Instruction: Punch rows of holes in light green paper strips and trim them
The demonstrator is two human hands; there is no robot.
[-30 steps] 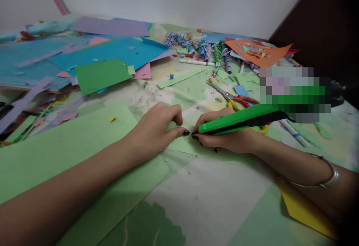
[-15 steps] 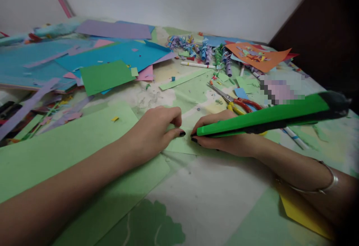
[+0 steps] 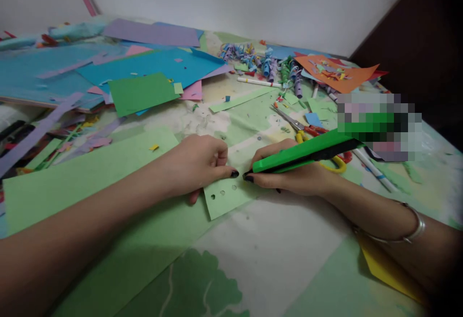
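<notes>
At the punched strip (image 3: 228, 203), the right hand (image 3: 297, 181) clasps a green tool (image 3: 300, 152), its far end pixelated. The half-curled left hand (image 3: 200, 165) covers part; its grip is unclear.

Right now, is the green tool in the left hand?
No, the green tool is in the right hand, while the left hand has its thumb over the pale green paper with holes.

Left hand (image 3: 198, 162) touches a pale green paper (image 3: 220, 206) with small round marks (image 3: 223, 193); right hand (image 3: 292, 182) holds a green tool (image 3: 307, 149)
</notes>
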